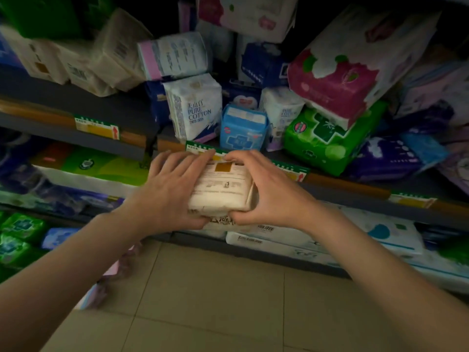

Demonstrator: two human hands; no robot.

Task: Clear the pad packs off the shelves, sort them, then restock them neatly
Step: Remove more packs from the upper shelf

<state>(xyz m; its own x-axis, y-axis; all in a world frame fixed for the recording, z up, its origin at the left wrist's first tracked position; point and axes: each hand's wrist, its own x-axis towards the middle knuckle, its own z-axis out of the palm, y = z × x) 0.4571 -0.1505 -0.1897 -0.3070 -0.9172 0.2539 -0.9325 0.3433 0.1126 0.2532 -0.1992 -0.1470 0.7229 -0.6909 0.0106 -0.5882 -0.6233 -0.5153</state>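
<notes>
**Both hands on one cream pack, in front of the middle shelf edge**

Cream pad pack (222, 190) is held in the air just in front of the middle shelf (355, 185), at its front edge, printed label side up. Left hand (175, 189) grips its left side: fingers (189, 161) spread over the top, thumb underneath at the near corner. Right hand (264, 189) grips the right side: fingers curled over the far top edge, thumb pinching the near bottom corner. Both hands closed around the pack, none free.

On the middle shelf behind it:
- white "PURE COTTON" pack (195, 107) upright near the front edge, left of centre
- small light-blue pack (243, 128) upright just beside it, at the front edge
- second white pack (281, 110) behind the blue one, partly hidden
- green pack (327, 138) tilted, towards the right, near the front edge
- magenta-and-white pack (352, 69) lying tilted on top of the green one
- white pack with pink stripe (173, 55) on its side, on top of the "PURE COTTON" one
- dark blue and purple packs further right, blurred

Cream packs (73, 64) are piled loosely on the left shelf section, leaning. Price tags (97, 128) line the shelf front edges. Lower shelves hold green, purple and white packs. Floor (215, 301) is beige tile.
</notes>
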